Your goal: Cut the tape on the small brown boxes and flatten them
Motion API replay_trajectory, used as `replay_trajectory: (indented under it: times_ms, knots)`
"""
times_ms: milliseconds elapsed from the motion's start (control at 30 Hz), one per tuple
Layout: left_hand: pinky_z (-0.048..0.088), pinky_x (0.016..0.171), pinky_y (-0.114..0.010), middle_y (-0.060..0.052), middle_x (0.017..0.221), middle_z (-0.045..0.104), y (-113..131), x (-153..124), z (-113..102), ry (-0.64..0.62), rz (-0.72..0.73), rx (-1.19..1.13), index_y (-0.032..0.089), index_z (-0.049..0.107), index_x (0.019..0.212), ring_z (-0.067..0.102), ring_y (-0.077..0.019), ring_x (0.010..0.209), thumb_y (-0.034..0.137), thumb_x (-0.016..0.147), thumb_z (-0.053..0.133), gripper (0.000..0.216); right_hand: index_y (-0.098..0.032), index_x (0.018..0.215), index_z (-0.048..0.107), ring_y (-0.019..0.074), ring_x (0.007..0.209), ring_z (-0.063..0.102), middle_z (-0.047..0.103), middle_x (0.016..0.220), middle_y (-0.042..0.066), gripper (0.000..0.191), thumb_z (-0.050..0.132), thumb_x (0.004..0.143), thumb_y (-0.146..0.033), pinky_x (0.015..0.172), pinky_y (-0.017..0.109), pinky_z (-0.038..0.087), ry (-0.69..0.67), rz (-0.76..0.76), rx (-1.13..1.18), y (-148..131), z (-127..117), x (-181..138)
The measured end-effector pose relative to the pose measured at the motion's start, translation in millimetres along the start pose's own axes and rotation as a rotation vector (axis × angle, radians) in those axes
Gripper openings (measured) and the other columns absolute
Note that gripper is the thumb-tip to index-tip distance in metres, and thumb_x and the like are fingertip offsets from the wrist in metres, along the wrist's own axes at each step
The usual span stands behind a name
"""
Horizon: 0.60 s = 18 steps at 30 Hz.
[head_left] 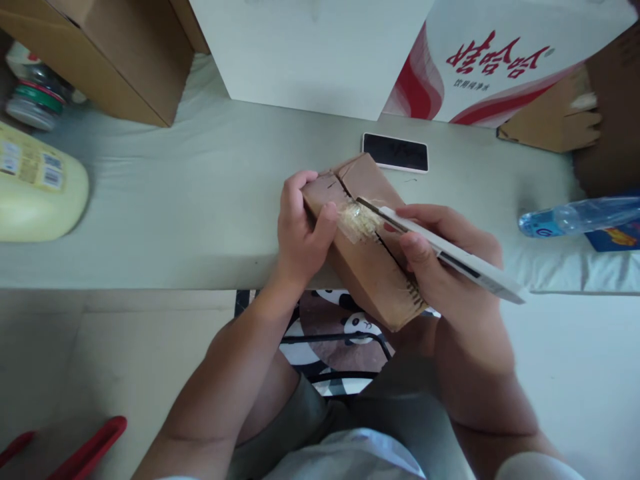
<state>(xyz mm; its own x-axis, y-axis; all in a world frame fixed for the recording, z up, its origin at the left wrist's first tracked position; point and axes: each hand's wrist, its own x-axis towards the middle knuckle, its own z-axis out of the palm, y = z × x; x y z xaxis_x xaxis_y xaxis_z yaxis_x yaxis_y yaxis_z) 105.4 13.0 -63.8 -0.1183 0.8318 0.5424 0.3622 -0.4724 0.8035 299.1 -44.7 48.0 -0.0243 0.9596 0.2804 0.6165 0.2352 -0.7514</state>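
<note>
A brown cardboard box (367, 257) lies tilted at the front edge of the covered surface, partly overhanging it. My left hand (303, 223) grips its left side, thumb on top and fingers around the far corner. In my right hand (445, 250) is a white utility knife (460, 259), its dark blade pointing left. The blade tip is at a crumpled patch of clear, yellowish tape (359, 221) on the box's seam. Below that patch the seam shows as a dark line running toward the near end.
Behind the box lies a phone (396, 153). A white and red carton (470, 60) and a brown carton (125, 53) stand at the back. A water bottle (575, 217) lies right; a pale yellow jug (40, 183) is left. Red objects (93, 450) are on the floor.
</note>
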Motion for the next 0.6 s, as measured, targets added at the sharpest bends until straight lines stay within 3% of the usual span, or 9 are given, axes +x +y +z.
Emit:
replay_trajectory:
  times_ms: [367,600]
  knots:
    - [0.052,0.105,-0.044,-0.012,0.131,0.062,1.5,0.4,-0.6,-0.007,-0.005,0.005,0.025,0.045,0.138,0.063,-0.0276,0.124,0.069,0.101,0.047,0.057,-0.022,0.109,0.079,0.0149,0.062,0.07,0.079,0.081,0.004,0.039,0.068,0.094,-0.057,0.058,0.025,0.054,-0.053,0.034,-0.006,-3.5,1.2,3.6]
    - [0.052,0.108,-0.046,-0.012,0.132,0.063,3.6,1.1,-1.5,-0.005,-0.031,0.007,0.025,0.047,0.136,0.063,-0.0286,0.125,0.071,0.1,0.047,0.059,-0.022,0.103,0.078,0.0128,0.059,0.065,0.075,0.074,0.001,0.029,0.065,0.098,-0.047,0.055,0.025,0.051,-0.011,0.021,0.048,-3.7,3.4,3.2]
